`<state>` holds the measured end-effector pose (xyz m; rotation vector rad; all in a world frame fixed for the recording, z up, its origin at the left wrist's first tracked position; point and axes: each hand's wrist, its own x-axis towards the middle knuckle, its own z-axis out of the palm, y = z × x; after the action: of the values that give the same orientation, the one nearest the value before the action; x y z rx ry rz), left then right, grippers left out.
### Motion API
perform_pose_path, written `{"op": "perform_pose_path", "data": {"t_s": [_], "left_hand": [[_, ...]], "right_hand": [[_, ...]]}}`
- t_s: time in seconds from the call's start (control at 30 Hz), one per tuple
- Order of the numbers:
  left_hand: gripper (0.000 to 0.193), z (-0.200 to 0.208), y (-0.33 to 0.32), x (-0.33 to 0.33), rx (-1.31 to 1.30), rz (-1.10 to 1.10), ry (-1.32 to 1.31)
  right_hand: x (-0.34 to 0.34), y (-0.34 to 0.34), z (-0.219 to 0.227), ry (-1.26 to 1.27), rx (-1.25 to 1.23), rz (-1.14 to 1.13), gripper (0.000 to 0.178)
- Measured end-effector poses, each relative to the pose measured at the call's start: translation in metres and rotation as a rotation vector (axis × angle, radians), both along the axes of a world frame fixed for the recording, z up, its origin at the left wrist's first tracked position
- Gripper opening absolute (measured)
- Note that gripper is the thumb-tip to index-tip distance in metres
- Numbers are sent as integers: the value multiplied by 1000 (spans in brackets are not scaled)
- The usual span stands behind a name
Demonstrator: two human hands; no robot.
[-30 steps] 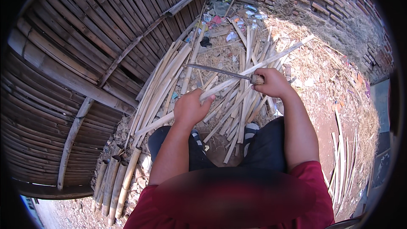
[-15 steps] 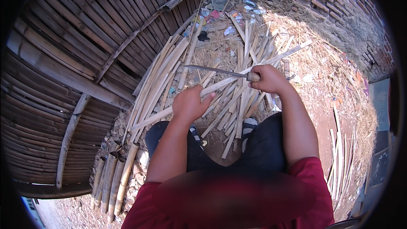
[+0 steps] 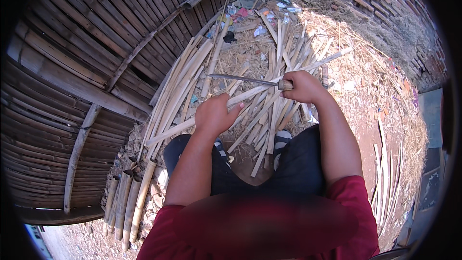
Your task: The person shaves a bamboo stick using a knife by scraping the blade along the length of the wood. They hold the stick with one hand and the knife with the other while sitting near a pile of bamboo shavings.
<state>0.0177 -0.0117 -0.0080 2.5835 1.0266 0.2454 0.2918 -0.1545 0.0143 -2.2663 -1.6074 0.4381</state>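
Observation:
A long pale bamboo strip [image 3: 250,94] runs slantwise before me, from beside my left knee up to the far right. My left hand [image 3: 214,114] is closed around it left of the middle, thumb lying along it. In my right hand [image 3: 302,87] is the wooden handle of a long-bladed knife [image 3: 243,79]. Its narrow blade points left, just above the strip; whether the edge touches the strip I cannot tell. Beneath both hands lies a loose pile of split bamboo strips [image 3: 274,115], partly hidden by the held strip and my legs.
To the left rises a bamboo slat wall [image 3: 86,43]; longer strips [image 3: 178,91] lie alongside it. Cut bamboo poles [image 3: 126,202] stand at lower left. A brick wall [image 3: 365,5] closes the far side, with litter [image 3: 240,12] in the corner. Thin strips [image 3: 385,178] lie at right.
The bamboo strip, knife and both hands keep nearly the same places, with only a very slight shift left in the view. Both grips stay as they were.

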Motion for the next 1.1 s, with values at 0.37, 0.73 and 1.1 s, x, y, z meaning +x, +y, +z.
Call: {"op": "perform_pose_path", "data": {"t_s": [0.37, 0.73, 1.1], "left_hand": [[55, -5, -3, 1, 21, -43, 23], [57, -1, -6, 3, 3, -35, 56], [53, 12, -7, 2, -123, 42, 5]], "right_hand": [[-6, 7, -9, -15, -32, 95, 42], [-7, 4, -5, -20, -31, 93, 43], [-1, -14, 17, -9, 40, -42, 43]]}}
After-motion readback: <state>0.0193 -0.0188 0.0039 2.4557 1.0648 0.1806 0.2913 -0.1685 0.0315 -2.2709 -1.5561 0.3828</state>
